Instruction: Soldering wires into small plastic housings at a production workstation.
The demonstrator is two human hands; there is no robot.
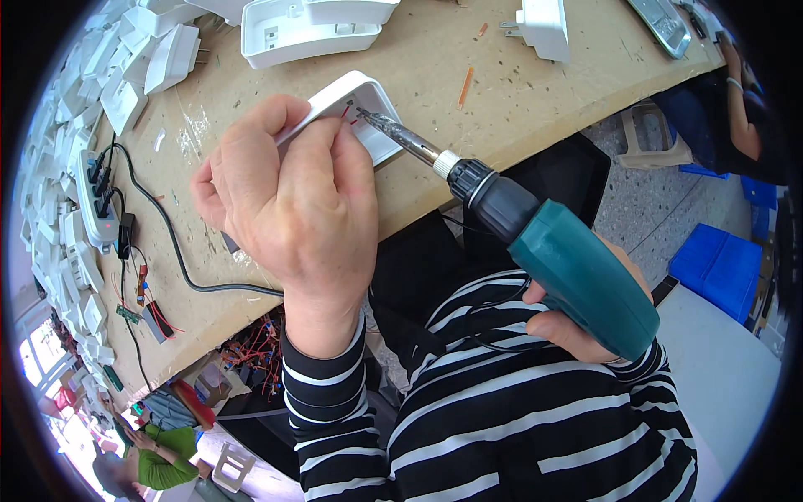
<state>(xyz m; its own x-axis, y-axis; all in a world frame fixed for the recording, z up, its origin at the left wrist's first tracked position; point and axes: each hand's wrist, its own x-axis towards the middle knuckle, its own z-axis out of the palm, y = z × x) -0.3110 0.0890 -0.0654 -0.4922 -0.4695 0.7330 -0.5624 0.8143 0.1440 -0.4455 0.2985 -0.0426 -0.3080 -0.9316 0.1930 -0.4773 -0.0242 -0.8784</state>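
My left hand (293, 188) is closed on a white plastic housing (360, 84), its open side facing me. Thumb and fingertips reach into it, and short red wires (348, 110) show inside. What the fingertips pinch there, if anything, is hidden. In my right hand (577, 330) is a green and black electric screwdriver (577, 276), fingers wrapped around its grip, mostly hidden behind the body. Its long metal bit (397, 132) points up and left into the housing, the tip close to the red wires and my left fingertips. Whether the tip touches anything I cannot tell.
White housings pile up along the left (79, 209); another pair (314, 38) and a plug-pin housing (544, 29) lie at the back. A power strip (99, 205) trails a black cable (171, 230). Red wires (255, 356) hang below the edge. Other people (163, 456) sit nearby.
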